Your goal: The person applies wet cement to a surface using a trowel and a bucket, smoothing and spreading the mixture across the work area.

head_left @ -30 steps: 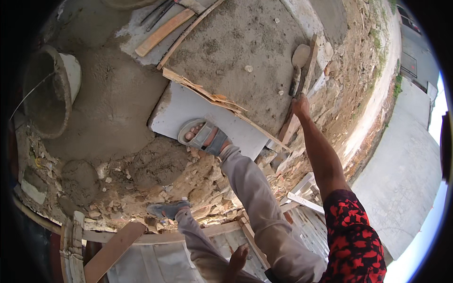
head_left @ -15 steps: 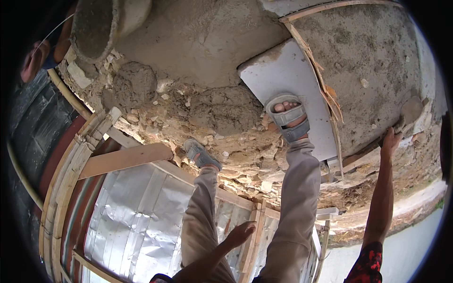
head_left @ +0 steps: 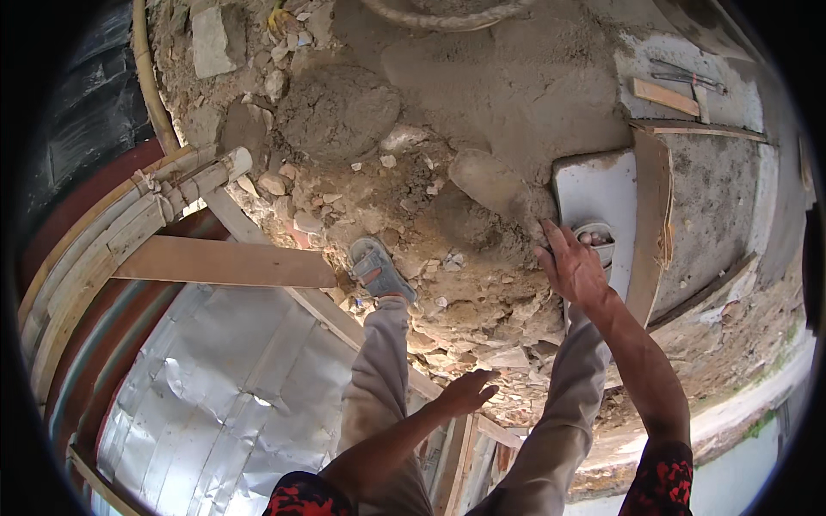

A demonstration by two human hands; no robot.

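The right hand (head_left: 575, 268) grips a grey rounded trowel (head_left: 485, 179); the left hand (head_left: 467, 392) hangs released. A round grey bucket rim (head_left: 443, 21) lies beyond.

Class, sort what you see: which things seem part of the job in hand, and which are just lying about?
Seemingly part of the job:
trowel, at the right hand
wet mortar
white board, stood upon

Seemingly just lying about:
piece of wood, upper right
pale stone block, upper left
loose stones
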